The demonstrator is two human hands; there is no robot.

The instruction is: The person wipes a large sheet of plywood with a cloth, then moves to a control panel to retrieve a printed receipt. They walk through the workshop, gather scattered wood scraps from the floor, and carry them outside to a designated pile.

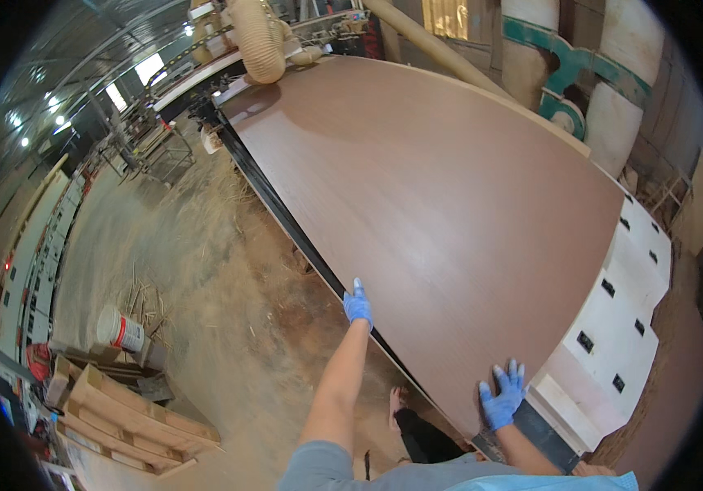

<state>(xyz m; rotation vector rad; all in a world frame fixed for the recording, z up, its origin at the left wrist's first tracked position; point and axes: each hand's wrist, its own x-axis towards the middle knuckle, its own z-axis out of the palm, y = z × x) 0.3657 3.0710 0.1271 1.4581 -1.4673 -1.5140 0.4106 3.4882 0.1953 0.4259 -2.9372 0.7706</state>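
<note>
Large flat brown wood-grain panel (449, 204), touched by both hands

This panel is probably heavy and stiff for its width, maybe a little slippery on its smooth face; I would hold it by opposite edges. The left hand in blue glove (357, 304) is at its long edge; whether it pinches, I cannot tell. The right hand in blue glove (503, 395) lies with fingers spread on the near corner. The panel extends ahead of both.

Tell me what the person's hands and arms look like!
The left hand and right hand wear blue gloves that look greyer on the fingers. The left forearm and right forearm are bare, with a grey sleeve higher up on the left.
</note>
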